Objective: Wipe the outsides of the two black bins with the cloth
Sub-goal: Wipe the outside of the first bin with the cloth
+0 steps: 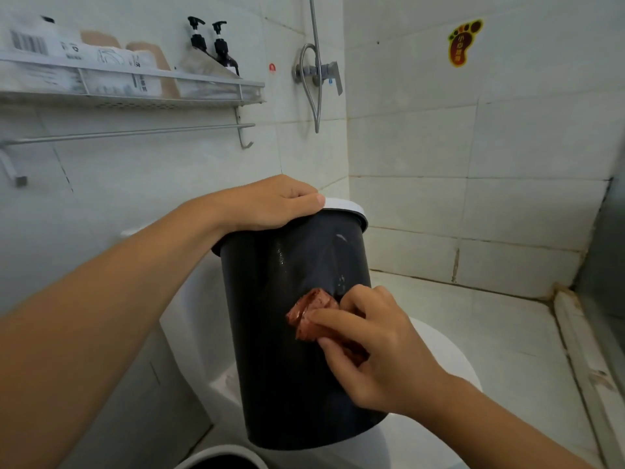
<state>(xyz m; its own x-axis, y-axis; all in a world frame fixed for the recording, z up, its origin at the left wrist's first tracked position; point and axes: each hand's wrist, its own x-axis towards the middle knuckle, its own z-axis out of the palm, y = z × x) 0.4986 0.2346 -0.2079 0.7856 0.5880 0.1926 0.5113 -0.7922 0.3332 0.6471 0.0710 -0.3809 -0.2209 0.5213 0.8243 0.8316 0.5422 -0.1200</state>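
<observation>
A black bin (270, 333) with a white rim ring is held in the air over a white toilet, tilted slightly. My left hand (270, 204) grips its top rim from above. Against the bin's wet side wall my right hand (368, 346) presses a bunched reddish-brown cloth (311, 313). Only the white rim and dark inside of a second bin (220, 458) show at the bottom edge, below the held one.
The white toilet (439, 360) stands under the bin, its tank at the left. A wall shelf (135, 93) with packets and pump bottles and a towel bar hangs upper left. Shower valve and hose (318, 72) are on the corner wall. Tiled floor lies at right.
</observation>
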